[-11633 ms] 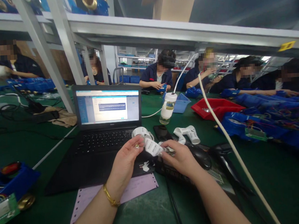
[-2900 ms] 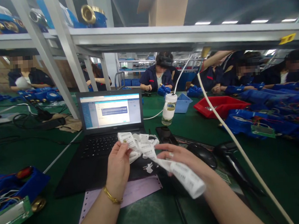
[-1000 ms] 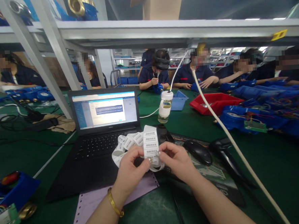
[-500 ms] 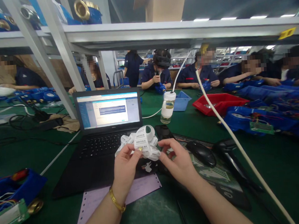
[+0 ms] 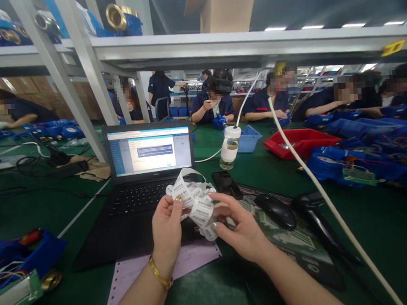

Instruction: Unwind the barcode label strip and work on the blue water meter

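Observation:
A bunched strip of white barcode labels (image 5: 202, 210) hangs in loops above the laptop's front edge. My left hand (image 5: 168, 226) pinches it between thumb and fingers; a gold bracelet (image 5: 160, 272) circles that wrist. At the strip's right side is my right hand (image 5: 241, 228), thumb and fingers apart, with fingertips at the edge of the loops. Whether they touch the labels is hard to tell. Behind the strip stands an open laptop (image 5: 133, 198) with a lit screen. A pink sheet with punched edges (image 5: 129, 283) lies partly under the laptop, below my left hand.
Right of my hands lie a phone (image 5: 227, 184), a black mouse (image 5: 275, 210) and a black handheld scanner (image 5: 318, 223). A lidded bottle (image 5: 230, 148) stands behind. A white cable (image 5: 315, 178) crosses the right side. Blue meter housings (image 5: 342, 162) lie right; co-workers sit across the bench.
The label strip has shifted in my hands, its loops now spread lower and rightward. My right thumb and fingers have moved farther apart. Across the bench, a standing person has moved left.

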`<state>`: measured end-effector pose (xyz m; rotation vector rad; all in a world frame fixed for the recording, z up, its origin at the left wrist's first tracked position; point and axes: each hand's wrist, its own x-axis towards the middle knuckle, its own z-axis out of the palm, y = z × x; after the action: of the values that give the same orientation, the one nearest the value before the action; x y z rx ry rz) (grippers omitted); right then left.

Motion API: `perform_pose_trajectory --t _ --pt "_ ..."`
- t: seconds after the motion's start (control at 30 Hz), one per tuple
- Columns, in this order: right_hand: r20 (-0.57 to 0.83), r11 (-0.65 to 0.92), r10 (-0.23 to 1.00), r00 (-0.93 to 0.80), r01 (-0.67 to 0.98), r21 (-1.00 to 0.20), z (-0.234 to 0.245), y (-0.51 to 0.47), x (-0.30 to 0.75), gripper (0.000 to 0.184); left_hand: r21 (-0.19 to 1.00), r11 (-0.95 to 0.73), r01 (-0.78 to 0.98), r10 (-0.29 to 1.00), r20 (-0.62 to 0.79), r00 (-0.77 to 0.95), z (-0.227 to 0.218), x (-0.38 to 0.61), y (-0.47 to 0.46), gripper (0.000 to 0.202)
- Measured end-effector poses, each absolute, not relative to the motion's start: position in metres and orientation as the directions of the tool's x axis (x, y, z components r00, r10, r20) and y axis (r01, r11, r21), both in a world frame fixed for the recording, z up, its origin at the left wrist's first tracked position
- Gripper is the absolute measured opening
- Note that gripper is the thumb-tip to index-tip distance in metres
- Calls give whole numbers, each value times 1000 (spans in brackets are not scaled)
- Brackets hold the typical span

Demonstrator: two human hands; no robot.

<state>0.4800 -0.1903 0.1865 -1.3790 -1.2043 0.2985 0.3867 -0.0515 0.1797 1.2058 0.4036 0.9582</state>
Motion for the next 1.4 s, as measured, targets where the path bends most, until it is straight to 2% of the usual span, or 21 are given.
perform_pose_trajectory --t 0.1,0.2,0.23,0.3,0.4,0.47,0.53,0.6,0.67,0.73,0.8,0.87,0.93,1.0,1.1,1.2,1.4 --pt "412 327 867 279 304 -895 189 -194 477 43 926 44 -376 802 191 565 181 386 -52 28" --pt "362 364 910 201 30 -931 192 -197 476 46 940 59 -337 777 169 606 183 385 -54 30" --pt "366 390 900 237 -64 -919 194 -197 477 53 944 63 -323 762 163 626 183 385 -54 30" --pt "377 482 828 415 -183 -857 199 -199 485 68 952 53 -302 746 163 646 182 386 -54 31" --pt "280 600 606 745 -198 -775 205 -200 507 80 956 4 -295 760 188 622 178 389 -51 31" --pt "126 594 431 894 -176 -785 206 -199 523 82 958 -18 -288 772 196 605 177 390 -50 31" --pt "34 544 256 966 -115 -831 201 -197 534 75 960 -24 -279 773 195 603 177 390 -49 30" --pt "136 446 161 978 51 -894 194 -193 534 52 965 -18 -262 764 182 619 178 389 -50 29" --pt "374 307 208 904 303 -902 186 -190 523 26 970 5 -243 746 158 647 178 389 -52 29" --pt "567 189 355 743 537 -822 181 -187 508 12 972 37 -234 714 138 687 178 390 -55 29" --pt "666 149 474 576 693 -705 178 -185 493 11 968 67 -240 659 138 739 177 391 -58 29" --pt "730 149 512 452 791 -594 178 -185 484 15 966 102 -237 601 130 789 176 392 -62 27" --pt "780 146 499 377 851 -505 178 -184 482 18 965 135 -226 550 117 827 177 393 -65 25" --pt "798 116 482 361 877 -466 179 -185 483 18 963 158 -218 512 108 852 178 394 -67 23" --pt "789 79 470 396 871 -485 178 -185 486 18 965 177 -191 484 83 871 177 394 -67 24" --pt "791 77 472 390 875 -478 176 -186 486 17 967 193 -164 498 47 866 173 395 -64 26" --pt "784 91 508 356 883 -460 176 -185 486 14 976 142 -164 544 61 837 167 394 -62 30"
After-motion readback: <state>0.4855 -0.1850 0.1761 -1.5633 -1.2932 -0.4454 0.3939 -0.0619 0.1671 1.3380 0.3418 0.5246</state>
